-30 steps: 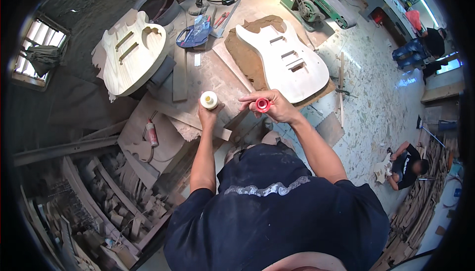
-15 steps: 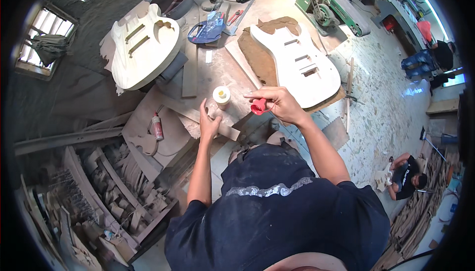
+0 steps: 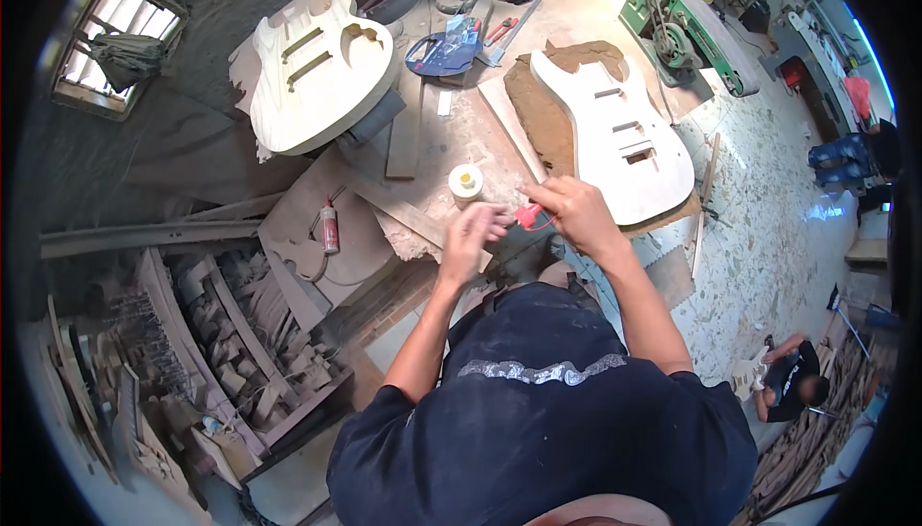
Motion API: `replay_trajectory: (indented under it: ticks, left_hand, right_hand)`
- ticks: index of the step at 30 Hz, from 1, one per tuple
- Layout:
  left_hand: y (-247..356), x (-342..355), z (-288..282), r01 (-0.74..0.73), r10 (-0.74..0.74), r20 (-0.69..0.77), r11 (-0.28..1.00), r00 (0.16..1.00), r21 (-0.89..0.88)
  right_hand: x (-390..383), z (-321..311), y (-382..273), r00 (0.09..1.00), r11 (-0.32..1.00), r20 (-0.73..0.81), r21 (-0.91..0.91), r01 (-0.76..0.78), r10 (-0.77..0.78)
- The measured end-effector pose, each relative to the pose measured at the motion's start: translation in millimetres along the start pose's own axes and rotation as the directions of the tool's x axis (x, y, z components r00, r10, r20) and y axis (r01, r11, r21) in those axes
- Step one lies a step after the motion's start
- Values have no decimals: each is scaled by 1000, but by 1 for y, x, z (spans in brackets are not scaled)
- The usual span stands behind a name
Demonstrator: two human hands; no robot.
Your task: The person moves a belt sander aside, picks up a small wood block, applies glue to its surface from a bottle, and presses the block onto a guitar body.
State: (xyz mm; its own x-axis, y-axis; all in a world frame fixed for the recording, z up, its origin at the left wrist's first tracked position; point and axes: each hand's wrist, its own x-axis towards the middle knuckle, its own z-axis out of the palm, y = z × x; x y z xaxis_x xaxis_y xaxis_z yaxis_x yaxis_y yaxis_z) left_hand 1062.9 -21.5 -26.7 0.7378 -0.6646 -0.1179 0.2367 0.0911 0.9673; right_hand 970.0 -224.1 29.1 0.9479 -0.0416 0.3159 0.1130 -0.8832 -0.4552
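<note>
My right hand (image 3: 567,209) holds a small red plastic cap (image 3: 528,216) with a thin loop attached. My left hand (image 3: 477,229) is just left of it, fingers loosely curled and apart, holding nothing visible. A white bottle (image 3: 465,183) with a small yellow top stands on the dusty workbench (image 3: 497,159), just beyond my left hand. A pale wooden guitar body (image 3: 624,166) lies on a brown sheet to the right. Another unfinished guitar body (image 3: 327,94) rests on dark supports at the back left.
A green belt sander (image 3: 677,41), blue case (image 3: 432,55) and clamps lie at the back. A red-labelled bottle (image 3: 329,225) sits lower left, near wood offcuts (image 3: 240,334). Two other people (image 3: 845,156) (image 3: 797,387) are at the right; one holds a guitar body.
My left hand has let go of the white bottle, which now stands on the bench, and moved right toward the red cap. My right hand has turned the cap over. The view has shifted.
</note>
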Motion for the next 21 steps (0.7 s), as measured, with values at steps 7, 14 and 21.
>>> replay_trajectory:
  ticks: [7,14,21]
  left_hand:
    - [21,7,31,-162,112,156,921,981,354]
    - [38,1,34,-360,350,94,866,932,346]
    - [39,-5,36,-475,471,96,815,877,332]
  right_hand:
    - [3,-3,-10,997,997,-80,68,26,-21]
    - [8,-49,-24,961,732,-11,650,-203,276]
    - [6,-59,-47,989,750,-69,660,-51,127]
